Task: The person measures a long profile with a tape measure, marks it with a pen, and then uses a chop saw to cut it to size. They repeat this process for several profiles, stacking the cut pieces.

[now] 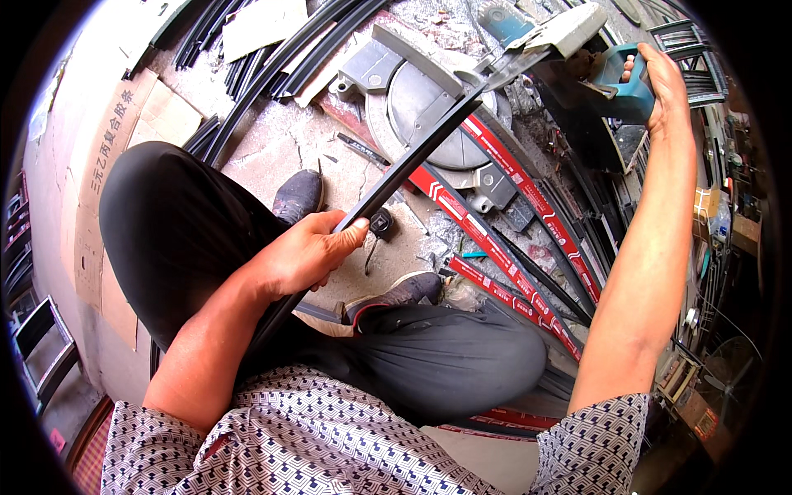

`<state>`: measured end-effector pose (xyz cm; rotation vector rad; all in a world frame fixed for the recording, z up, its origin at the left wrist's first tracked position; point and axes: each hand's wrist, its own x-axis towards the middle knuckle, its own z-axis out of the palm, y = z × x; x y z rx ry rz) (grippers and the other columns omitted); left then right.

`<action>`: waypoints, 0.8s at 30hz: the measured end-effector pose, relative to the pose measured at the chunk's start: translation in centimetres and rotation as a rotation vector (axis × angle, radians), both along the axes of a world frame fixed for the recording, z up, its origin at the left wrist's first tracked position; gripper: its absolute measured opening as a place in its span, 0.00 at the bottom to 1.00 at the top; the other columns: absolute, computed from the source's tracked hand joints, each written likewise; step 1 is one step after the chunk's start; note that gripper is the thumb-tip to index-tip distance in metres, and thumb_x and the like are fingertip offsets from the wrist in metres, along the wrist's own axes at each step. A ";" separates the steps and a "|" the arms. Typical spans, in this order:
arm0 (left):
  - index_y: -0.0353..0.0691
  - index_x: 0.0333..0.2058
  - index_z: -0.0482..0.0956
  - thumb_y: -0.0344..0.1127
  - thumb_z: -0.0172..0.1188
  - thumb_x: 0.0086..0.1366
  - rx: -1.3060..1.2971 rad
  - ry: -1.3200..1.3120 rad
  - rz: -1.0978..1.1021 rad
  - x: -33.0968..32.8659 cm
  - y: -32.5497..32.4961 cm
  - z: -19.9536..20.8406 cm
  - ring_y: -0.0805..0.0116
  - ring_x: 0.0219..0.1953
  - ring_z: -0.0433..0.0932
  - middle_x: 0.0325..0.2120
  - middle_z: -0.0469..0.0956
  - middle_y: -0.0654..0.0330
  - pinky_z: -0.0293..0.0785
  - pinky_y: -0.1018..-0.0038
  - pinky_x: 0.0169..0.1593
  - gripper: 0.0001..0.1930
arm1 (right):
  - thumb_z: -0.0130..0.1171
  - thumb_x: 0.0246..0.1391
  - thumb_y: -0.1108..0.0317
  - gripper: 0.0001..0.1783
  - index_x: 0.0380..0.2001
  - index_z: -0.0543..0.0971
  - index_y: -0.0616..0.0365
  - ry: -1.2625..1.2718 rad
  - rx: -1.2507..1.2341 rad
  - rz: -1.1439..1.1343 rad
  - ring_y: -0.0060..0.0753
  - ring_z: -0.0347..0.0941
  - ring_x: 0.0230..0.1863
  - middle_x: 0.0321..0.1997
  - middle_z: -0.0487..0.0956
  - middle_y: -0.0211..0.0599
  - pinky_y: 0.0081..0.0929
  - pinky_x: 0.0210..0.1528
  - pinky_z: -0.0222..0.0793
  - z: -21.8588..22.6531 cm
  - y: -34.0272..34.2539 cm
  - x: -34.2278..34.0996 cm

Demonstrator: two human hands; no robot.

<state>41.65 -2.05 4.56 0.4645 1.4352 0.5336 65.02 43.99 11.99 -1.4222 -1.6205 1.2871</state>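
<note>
Above the bent legs, a long black strip is gripped by the left hand, its thumb laid along the top; on the floor beyond, a black tape measure is seen; to the right, red-printed strips are fanned out; the strip's far end is held over a round grey saw table; the saw's teal handle is clasped by the right hand; farther off, more dark strips are bundled

1. Left of centre, the left hand grips a long black bar.
2. Upper right, the right hand grasps a teal saw handle.
3. Upper centre, the bar crosses a round grey saw base.
</note>
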 end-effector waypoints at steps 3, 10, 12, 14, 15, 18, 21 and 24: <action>0.39 0.41 0.77 0.61 0.51 0.78 0.020 0.020 0.010 0.2 -0.2 -0.4 0.80 0.18 0.66 0.19 0.66 0.71 0.62 0.78 0.23 0.26 | 0.58 0.70 0.64 0.08 0.44 0.74 0.57 0.002 0.012 -0.003 0.25 0.76 0.23 0.28 0.79 0.36 0.23 0.24 0.78 0.0 -0.4 -0.1; 0.40 0.41 0.76 0.59 0.54 0.77 -0.002 0.002 -0.007 0.0 -0.1 -0.1 0.79 0.22 0.66 0.22 0.66 0.71 0.66 0.76 0.26 0.24 | 0.57 0.70 0.66 0.08 0.45 0.73 0.59 0.001 0.015 -0.007 0.24 0.77 0.25 0.31 0.79 0.36 0.23 0.24 0.79 -0.1 -0.5 0.0; 0.40 0.41 0.76 0.59 0.54 0.77 -0.003 0.000 -0.004 0.0 -0.1 0.0 0.79 0.23 0.66 0.22 0.66 0.71 0.66 0.76 0.26 0.24 | 0.57 0.70 0.66 0.08 0.45 0.73 0.59 0.016 0.031 -0.006 0.24 0.78 0.25 0.31 0.79 0.36 0.23 0.24 0.79 -0.2 -0.6 0.0; 0.40 0.42 0.76 0.59 0.54 0.77 0.004 -0.001 -0.004 0.0 -0.2 -0.1 0.79 0.23 0.66 0.22 0.66 0.71 0.66 0.76 0.26 0.24 | 0.57 0.70 0.67 0.08 0.45 0.73 0.59 0.017 0.043 -0.008 0.24 0.78 0.26 0.32 0.79 0.36 0.23 0.24 0.79 -0.3 -0.8 0.0; 0.40 0.42 0.76 0.59 0.54 0.77 0.006 -0.001 -0.004 0.0 -0.2 -0.1 0.79 0.23 0.66 0.22 0.66 0.71 0.66 0.76 0.26 0.24 | 0.57 0.70 0.67 0.08 0.45 0.73 0.60 0.011 0.047 -0.010 0.25 0.78 0.26 0.32 0.79 0.36 0.23 0.25 0.79 -0.2 -1.0 -0.1; 0.39 0.42 0.76 0.59 0.54 0.77 0.003 -0.002 -0.009 0.0 -0.1 -0.2 0.79 0.23 0.66 0.23 0.66 0.71 0.66 0.76 0.26 0.24 | 0.58 0.69 0.67 0.08 0.45 0.74 0.60 0.015 0.054 -0.010 0.25 0.78 0.26 0.32 0.79 0.36 0.24 0.25 0.79 -0.4 -1.1 -0.2; 0.39 0.42 0.76 0.59 0.54 0.77 -0.001 -0.006 -0.008 0.0 -0.2 -0.4 0.79 0.23 0.66 0.22 0.66 0.71 0.66 0.76 0.26 0.24 | 0.59 0.69 0.67 0.08 0.44 0.74 0.60 0.016 0.059 -0.013 0.25 0.78 0.26 0.31 0.79 0.37 0.25 0.25 0.79 -0.4 -1.3 -0.2; 0.39 0.42 0.76 0.59 0.54 0.77 0.008 -0.005 -0.001 0.1 -0.1 -0.5 0.79 0.23 0.66 0.22 0.66 0.71 0.66 0.76 0.26 0.24 | 0.61 0.66 0.67 0.11 0.44 0.74 0.63 0.049 0.070 -0.012 0.29 0.78 0.24 0.29 0.80 0.39 0.29 0.26 0.80 -0.8 -1.2 -0.1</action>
